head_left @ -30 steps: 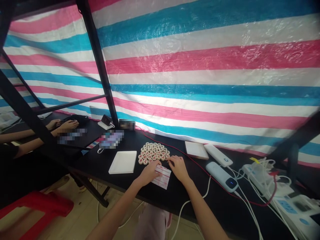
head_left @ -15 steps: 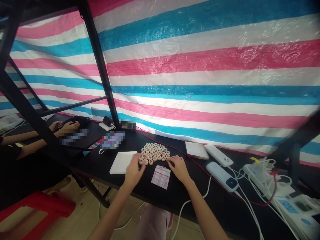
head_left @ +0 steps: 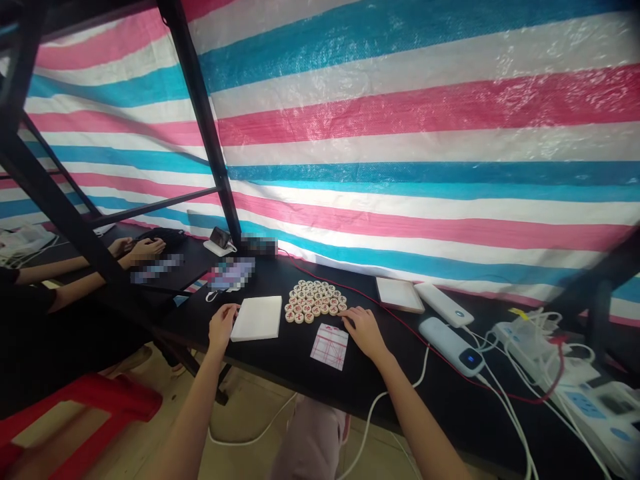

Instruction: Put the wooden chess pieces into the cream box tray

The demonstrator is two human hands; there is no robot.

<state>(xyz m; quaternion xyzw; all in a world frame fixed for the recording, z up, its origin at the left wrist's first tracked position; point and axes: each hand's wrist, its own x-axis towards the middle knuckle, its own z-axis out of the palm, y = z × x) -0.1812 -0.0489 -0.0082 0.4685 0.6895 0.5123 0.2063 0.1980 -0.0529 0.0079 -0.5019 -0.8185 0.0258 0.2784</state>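
Note:
Chinese chess pieces [head_left: 313,301], round and pale with red and dark characters, lie packed together on the black table. To their left is a shallow white box [head_left: 257,319]. My left hand [head_left: 223,327] is at the left edge of that box, fingers bent against its side; the fingertips are partly hidden. My right hand [head_left: 365,332] rests palm down by the right end of the pieces, its fingers loosely apart and holding nothing. Just in front of the pieces lies a folded paper sheet [head_left: 329,347] with a red line grid.
Behind and right are another shallow box [head_left: 399,295], a white power bank [head_left: 445,305] and a blue one [head_left: 451,347]. A red cable [head_left: 404,325] crosses the table. Power strips with tangled cords [head_left: 535,340] stand far right. Another person's hands [head_left: 145,249] are at left.
My left hand has left the pieces and moved left to the outer edge of the white box. My right hand stays beside the pieces. The view has shifted slightly.

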